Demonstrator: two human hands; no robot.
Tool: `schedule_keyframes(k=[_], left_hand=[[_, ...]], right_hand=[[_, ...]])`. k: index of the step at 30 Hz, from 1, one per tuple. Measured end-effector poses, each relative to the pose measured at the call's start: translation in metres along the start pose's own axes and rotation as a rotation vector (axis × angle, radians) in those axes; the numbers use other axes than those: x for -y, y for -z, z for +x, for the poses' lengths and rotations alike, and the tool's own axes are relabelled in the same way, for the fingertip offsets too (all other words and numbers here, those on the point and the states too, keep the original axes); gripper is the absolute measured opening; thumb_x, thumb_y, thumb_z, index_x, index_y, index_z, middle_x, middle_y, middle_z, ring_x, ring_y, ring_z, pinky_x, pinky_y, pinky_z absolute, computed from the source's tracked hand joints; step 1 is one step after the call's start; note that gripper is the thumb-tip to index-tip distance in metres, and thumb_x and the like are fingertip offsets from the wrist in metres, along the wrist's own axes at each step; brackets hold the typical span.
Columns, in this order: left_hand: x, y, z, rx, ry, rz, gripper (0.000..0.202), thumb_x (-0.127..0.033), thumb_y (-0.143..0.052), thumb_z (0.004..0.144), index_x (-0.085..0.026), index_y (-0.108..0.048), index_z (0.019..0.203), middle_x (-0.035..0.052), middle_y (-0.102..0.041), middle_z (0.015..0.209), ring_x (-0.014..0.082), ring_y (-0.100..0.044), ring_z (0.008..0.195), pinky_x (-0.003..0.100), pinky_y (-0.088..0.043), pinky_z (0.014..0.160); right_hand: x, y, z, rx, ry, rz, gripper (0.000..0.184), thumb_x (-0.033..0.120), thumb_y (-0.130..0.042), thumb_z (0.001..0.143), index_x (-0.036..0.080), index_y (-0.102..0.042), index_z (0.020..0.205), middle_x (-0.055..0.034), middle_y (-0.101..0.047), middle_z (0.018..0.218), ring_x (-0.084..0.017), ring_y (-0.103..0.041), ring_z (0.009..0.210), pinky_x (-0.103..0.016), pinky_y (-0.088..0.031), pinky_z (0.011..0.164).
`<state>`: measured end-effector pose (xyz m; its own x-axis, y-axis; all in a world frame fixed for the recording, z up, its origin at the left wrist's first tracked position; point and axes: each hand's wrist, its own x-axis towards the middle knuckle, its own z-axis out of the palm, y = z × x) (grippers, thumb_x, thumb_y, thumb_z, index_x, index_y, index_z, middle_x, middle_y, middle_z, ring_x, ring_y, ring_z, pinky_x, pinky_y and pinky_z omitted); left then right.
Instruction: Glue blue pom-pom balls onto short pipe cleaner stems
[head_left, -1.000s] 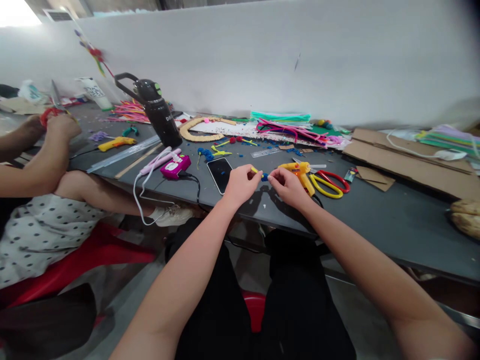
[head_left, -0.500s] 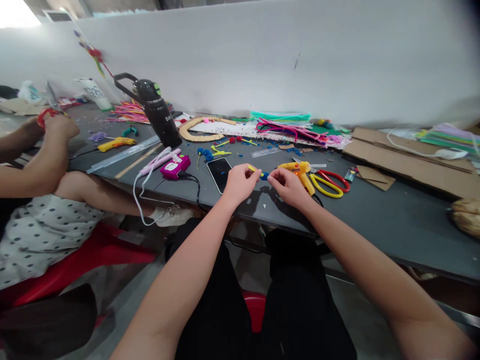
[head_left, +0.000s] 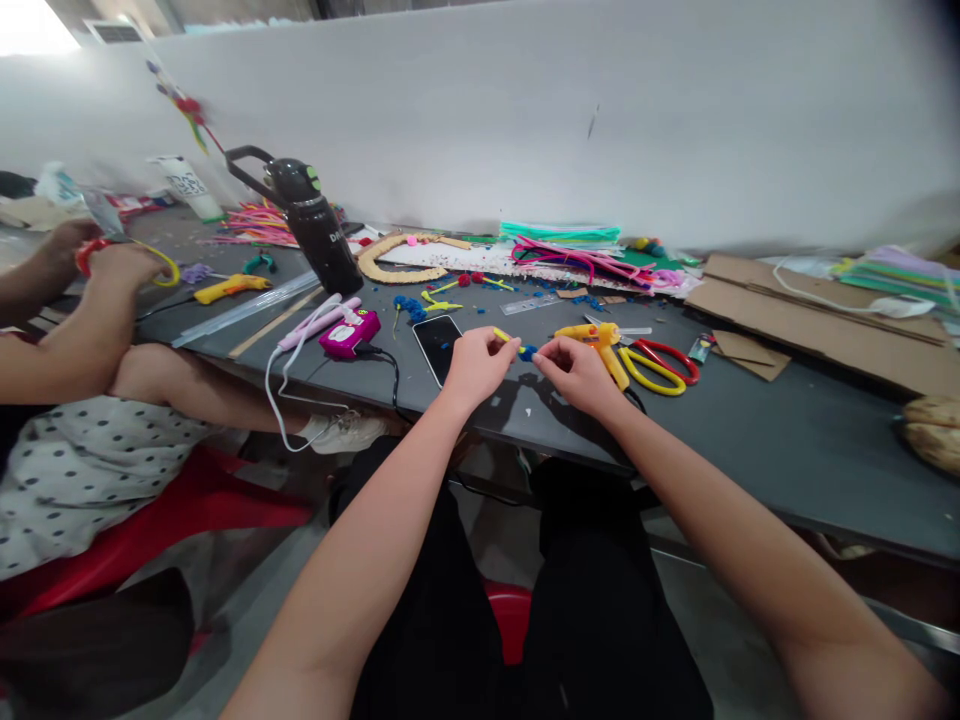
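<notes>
Black bottle (head_left: 328, 248): "DR", rest unclear. White tumbler (head_left: 187, 188) print unreadable.

The craft piece (head_left: 528, 353) sits between my left fingers (head_left: 504, 346) and right fingers (head_left: 549, 352), above the bench (head_left: 750, 450); left of them lies the phone (head_left: 435, 343), then the power block (head_left: 349, 335), the bottle (head_left: 326, 245) behind it. Beyond my right fingers lies the glue gun (head_left: 589, 334), scissors (head_left: 654, 362) to its right, cardboard (head_left: 840, 340) farther right, pipe cleaners (head_left: 577, 262) behind.

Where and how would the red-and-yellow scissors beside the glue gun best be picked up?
Probably by the handle loops, coming from the right: the scissors lie flat with both loops pointing right onto open tabletop, while their other end runs left and is partly hidden by the glue gun.
</notes>
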<state>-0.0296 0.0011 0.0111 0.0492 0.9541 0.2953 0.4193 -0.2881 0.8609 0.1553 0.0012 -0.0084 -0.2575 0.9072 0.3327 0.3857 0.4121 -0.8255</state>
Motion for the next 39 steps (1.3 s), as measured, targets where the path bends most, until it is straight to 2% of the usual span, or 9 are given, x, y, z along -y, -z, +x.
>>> schedule_keyframes(k=[5,10,16,23,39], left_hand=[[-0.001,0.005,0.001,-0.012,-0.026,0.034,0.027,-0.041,-0.061,0.082,-0.016,-0.068,0.075,0.0048,-0.069,0.068,0.0146,-0.059,0.061,0.028,-0.046,0.061],[-0.009,0.012,-0.002,0.007,-0.07,0.076,0.026,-0.038,-0.06,0.083,-0.016,-0.067,0.072,0.0041,-0.067,0.067,0.0141,-0.057,0.061,0.027,-0.043,0.06],[-0.012,0.015,-0.006,0.049,-0.137,0.108,0.026,-0.039,-0.059,0.084,-0.017,-0.068,0.073,0.0034,-0.066,0.067,0.0136,-0.055,0.062,0.027,-0.041,0.059],[-0.016,0.014,-0.009,0.062,-0.161,0.103,0.025,-0.038,-0.06,0.084,-0.017,-0.068,0.073,0.0028,-0.067,0.069,0.0131,-0.055,0.063,0.027,-0.042,0.062],[-0.018,0.012,-0.012,0.083,-0.208,0.13,0.025,-0.038,-0.059,0.085,-0.017,-0.067,0.074,0.0018,-0.064,0.066,0.0122,-0.051,0.061,0.026,-0.039,0.061]], right_hand=[[0.003,0.002,-0.001,-0.009,-0.015,0.015,0.024,0.043,-0.063,0.082,0.02,-0.057,0.08,-0.0012,-0.057,0.069,-0.015,-0.05,0.06,-0.03,-0.042,0.055],[0.003,0.003,-0.001,-0.075,-0.018,0.026,0.027,0.045,-0.061,0.084,0.02,-0.059,0.093,-0.0047,-0.063,0.083,-0.018,-0.059,0.073,-0.032,-0.049,0.065],[-0.002,0.0,0.0,0.011,-0.041,0.067,0.036,0.05,-0.06,0.084,0.019,-0.064,0.103,-0.008,-0.069,0.094,-0.021,-0.064,0.081,-0.035,-0.054,0.067],[-0.001,0.0,-0.001,0.02,-0.056,0.141,0.033,0.047,-0.064,0.081,0.019,-0.066,0.099,-0.0079,-0.07,0.089,-0.022,-0.066,0.077,-0.036,-0.055,0.064],[-0.001,0.0,-0.001,0.013,-0.044,0.121,0.027,0.043,-0.066,0.08,0.02,-0.067,0.093,-0.0059,-0.07,0.083,-0.019,-0.063,0.069,-0.033,-0.052,0.062]])
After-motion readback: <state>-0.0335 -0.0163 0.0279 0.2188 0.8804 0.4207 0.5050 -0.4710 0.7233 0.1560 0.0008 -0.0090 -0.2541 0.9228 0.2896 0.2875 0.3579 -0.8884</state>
